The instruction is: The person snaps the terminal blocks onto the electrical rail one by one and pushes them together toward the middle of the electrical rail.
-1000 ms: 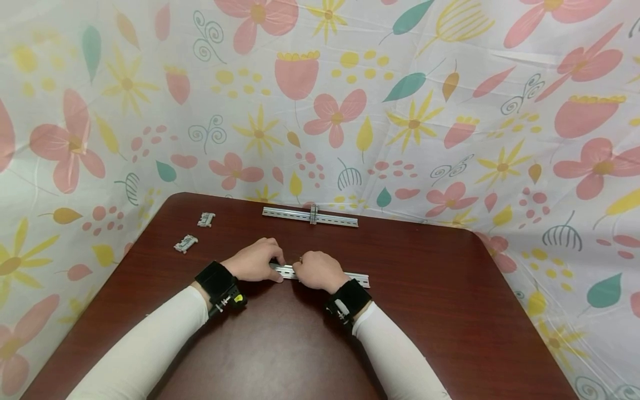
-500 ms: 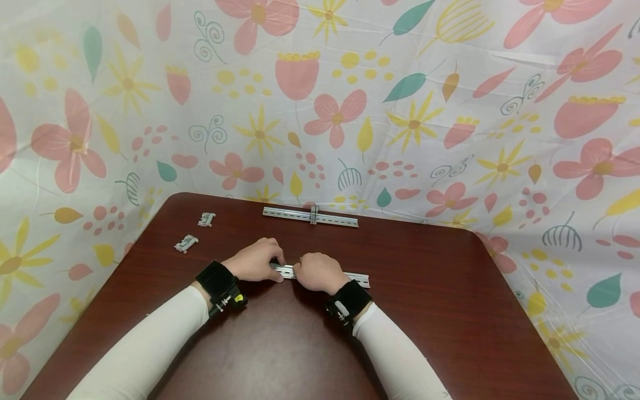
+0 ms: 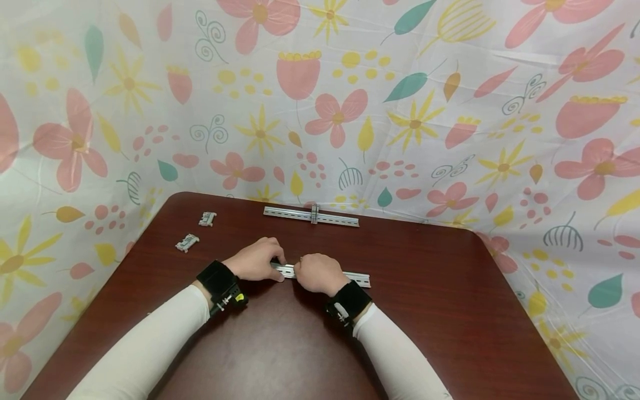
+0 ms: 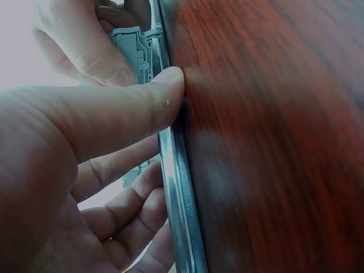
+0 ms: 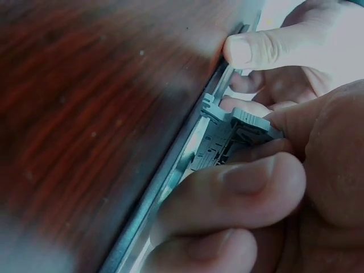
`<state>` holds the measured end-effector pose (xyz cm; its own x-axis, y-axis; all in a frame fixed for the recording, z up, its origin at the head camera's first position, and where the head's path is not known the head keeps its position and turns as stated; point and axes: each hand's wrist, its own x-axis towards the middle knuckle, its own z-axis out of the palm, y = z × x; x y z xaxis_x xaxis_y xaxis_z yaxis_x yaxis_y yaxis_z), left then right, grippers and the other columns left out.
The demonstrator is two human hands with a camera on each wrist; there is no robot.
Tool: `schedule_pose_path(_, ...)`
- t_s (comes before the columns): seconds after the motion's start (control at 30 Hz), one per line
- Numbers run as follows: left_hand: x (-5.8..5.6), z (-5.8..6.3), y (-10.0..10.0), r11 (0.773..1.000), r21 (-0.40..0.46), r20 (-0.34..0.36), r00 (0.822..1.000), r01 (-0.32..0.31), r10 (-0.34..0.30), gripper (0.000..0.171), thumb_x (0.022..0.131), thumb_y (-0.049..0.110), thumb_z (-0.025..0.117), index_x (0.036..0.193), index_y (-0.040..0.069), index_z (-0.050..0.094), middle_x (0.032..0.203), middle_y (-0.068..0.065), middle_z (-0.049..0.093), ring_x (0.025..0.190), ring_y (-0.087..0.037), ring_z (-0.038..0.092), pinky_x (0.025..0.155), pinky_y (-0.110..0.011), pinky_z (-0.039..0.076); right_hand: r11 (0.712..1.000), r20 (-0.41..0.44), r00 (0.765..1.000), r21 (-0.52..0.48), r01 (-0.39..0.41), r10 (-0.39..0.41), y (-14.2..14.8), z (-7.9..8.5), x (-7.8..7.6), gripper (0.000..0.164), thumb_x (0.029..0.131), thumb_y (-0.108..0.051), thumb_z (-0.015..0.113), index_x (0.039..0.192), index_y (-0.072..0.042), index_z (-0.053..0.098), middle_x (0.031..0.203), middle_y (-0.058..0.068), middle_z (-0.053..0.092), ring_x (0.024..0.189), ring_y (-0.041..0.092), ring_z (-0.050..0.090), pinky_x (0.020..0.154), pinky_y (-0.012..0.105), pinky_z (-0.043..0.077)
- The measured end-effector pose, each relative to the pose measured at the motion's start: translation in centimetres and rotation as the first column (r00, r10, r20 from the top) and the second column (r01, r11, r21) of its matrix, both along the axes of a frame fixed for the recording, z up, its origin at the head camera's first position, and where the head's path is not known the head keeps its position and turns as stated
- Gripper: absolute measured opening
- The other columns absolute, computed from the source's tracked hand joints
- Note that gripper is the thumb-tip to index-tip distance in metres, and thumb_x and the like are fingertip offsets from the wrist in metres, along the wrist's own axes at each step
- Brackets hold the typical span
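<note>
A slotted metal DIN rail (image 3: 358,279) lies across the table in front of me. My left hand (image 3: 255,261) grips its left part, with the thumb (image 4: 165,96) on the near edge and the other fingers on the far side. Just to the right, my right hand (image 3: 320,272) pinches a grey DIN rail terminal block (image 5: 213,142) between thumb and fingers. The block stands at the rail, its clipped foot right at the near edge, as the right wrist view shows. In the head view the right hand hides the block.
Two loose grey terminal blocks, one farther back (image 3: 207,219) and one nearer (image 3: 187,243), lie at the left of the brown table (image 3: 425,311). Along the back edge lies a second DIN rail (image 3: 285,213) bearing an upright clipped block (image 3: 314,214). A flowered cloth (image 3: 330,150) hangs behind.
</note>
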<state>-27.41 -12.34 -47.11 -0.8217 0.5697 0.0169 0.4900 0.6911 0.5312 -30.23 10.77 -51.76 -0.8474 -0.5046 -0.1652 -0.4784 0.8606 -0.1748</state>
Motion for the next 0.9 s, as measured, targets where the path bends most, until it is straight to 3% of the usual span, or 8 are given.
schedule_pose_path(0.07, 0.0, 0.0, 0.0, 1.000, 0.000, -0.001, 1.000, 0.000, 0.000, 0.024, 0.090, 0.024, 0.096, 0.107, 0.015, 0.083, 0.113, 0.001, 0.066, 0.112, -0.025, 0.059, 0.095, -0.041, 0.055, 1.000, -0.037, 0.999, 0.012, -0.028, 0.028, 0.4, -1.7, -1.0, 0.047, 0.114, -0.030, 0.050, 0.070, -0.025, 0.066, 0.071, -0.002, 0.060, 0.057, 0.016, 0.055, 0.045, 0.040, 0.048)
schedule_pose_path(0.17, 0.1, 0.1, 0.1, 1.000, 0.003, 0.004, 1.000, -0.003, 0.003, 0.024, 0.090, 0.024, 0.096, 0.107, 0.015, 0.083, 0.113, 0.001, 0.066, 0.113, -0.025, 0.059, 0.096, -0.041, 0.054, 0.999, -0.052, 0.998, 0.019, -0.029, 0.030, 0.3, -2.1, -1.0, 0.049, 0.115, -0.031, 0.049, 0.069, -0.026, 0.064, 0.068, -0.003, 0.057, 0.055, 0.015, 0.053, 0.043, 0.039, 0.046)
schedule_pose_path(0.3, 0.1, 0.1, 0.1, 1.000, 0.005, 0.009, 1.000, -0.005, 0.005, 0.024, 0.090, 0.024, 0.096, 0.108, 0.015, 0.083, 0.113, 0.001, 0.065, 0.113, -0.026, 0.059, 0.096, -0.042, 0.054, 1.000, -0.044, 0.999, 0.015, -0.006, 0.006, -0.2, -0.6, 0.5, 0.049, 0.117, -0.028, 0.048, 0.071, -0.021, 0.065, 0.069, 0.002, 0.056, 0.057, 0.018, 0.052, 0.046, 0.041, 0.045)
schedule_pose_path(0.43, 0.1, 0.2, 0.0, 1.000, 0.003, 0.011, 1.000, -0.003, 0.003, 0.024, 0.090, 0.024, 0.095, 0.108, 0.015, 0.083, 0.114, 0.000, 0.066, 0.114, -0.026, 0.059, 0.097, -0.043, 0.054, 1.000, -0.035, 0.999, 0.015, 0.020, -0.019, -1.0, 3.0, 3.0, 0.045, 0.115, -0.021, 0.053, 0.072, -0.017, 0.066, 0.068, 0.005, 0.057, 0.059, 0.020, 0.055, 0.048, 0.042, 0.046)
schedule_pose_path(0.57, 0.1, 0.1, 0.0, 1.000, 0.001, 0.010, 1.000, -0.006, 0.006, 0.024, 0.090, 0.024, 0.095, 0.108, 0.015, 0.083, 0.114, 0.000, 0.066, 0.114, -0.026, 0.059, 0.097, -0.043, 0.055, 0.999, -0.041, 0.998, 0.017, 0.039, -0.038, -1.2, 3.2, 3.2, 0.047, 0.116, -0.025, 0.052, 0.072, -0.019, 0.066, 0.068, 0.004, 0.058, 0.059, 0.020, 0.056, 0.048, 0.042, 0.049)
schedule_pose_path(0.67, 0.0, 0.0, 0.0, 1.000, 0.003, 0.004, 1.000, -0.006, 0.006, 0.024, 0.089, 0.025, 0.096, 0.107, 0.015, 0.083, 0.113, 0.001, 0.065, 0.114, -0.026, 0.059, 0.097, -0.043, 0.054, 0.999, -0.038, 0.998, 0.008, 0.050, -0.050, -0.9, 1.6, 2.1, 0.048, 0.116, -0.029, 0.050, 0.071, -0.023, 0.065, 0.067, 0.001, 0.057, 0.057, 0.018, 0.055, 0.046, 0.042, 0.048)
schedule_pose_path(0.73, 0.0, -0.1, 0.0, 1.000, 0.004, 0.001, 1.000, -0.006, 0.006, 0.024, 0.089, 0.025, 0.096, 0.106, 0.016, 0.083, 0.113, 0.001, 0.065, 0.114, -0.026, 0.059, 0.097, -0.043, 0.054, 0.997, 0.004, 0.997, 0.002, 0.072, -0.072, -1.1, 3.0, 2.7, 0.049, 0.116, -0.028, 0.051, 0.071, -0.021, 0.066, 0.068, 0.003, 0.059, 0.058, 0.020, 0.057, 0.048, 0.043, 0.049)
schedule_pose_path(0.9, -0.2, -0.2, 0.0, 1.000, -0.003, 0.001, 1.000, -0.006, 0.006, 0.024, 0.089, 0.025, 0.096, 0.106, 0.016, 0.083, 0.112, 0.002, 0.065, 0.114, -0.026, 0.059, 0.097, -0.042, 0.054, 0.996, 0.049, 0.996, -0.051, 0.073, -0.070, -1.0, 4.4, 3.5, 0.048, 0.116, -0.025, 0.051, 0.071, -0.017, 0.066, 0.069, 0.005, 0.056, 0.058, 0.021, 0.050, 0.050, 0.041, 0.043)
